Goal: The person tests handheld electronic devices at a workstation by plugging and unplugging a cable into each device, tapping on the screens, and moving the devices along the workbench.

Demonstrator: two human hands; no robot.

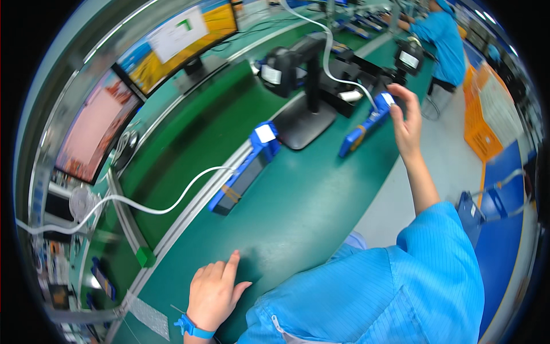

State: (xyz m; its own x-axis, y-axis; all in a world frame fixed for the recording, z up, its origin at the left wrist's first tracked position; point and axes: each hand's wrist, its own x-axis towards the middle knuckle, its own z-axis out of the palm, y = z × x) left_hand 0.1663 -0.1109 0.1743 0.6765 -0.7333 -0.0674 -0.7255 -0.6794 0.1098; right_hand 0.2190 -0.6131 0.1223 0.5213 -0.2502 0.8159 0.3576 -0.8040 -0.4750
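Note:
My left hand is held above the green tabletop at the near left, fingers stretched and holding nothing. A blue wrist strap circles that wrist. At the far right, my right hand curves beside the labelled end of a blue-and-grey handheld device. Its thumb and fingers are apart; whether the fingertips touch the device is hard to make out. A second blue-and-grey device with an orange band rests by the metal rail. White cables run to both devices.
A black stand with a dark device on its arm rises behind. Two monitors stand at the left. A co-worker in blue sits at the far right, near an orange crate. Bubble wrap lies near left.

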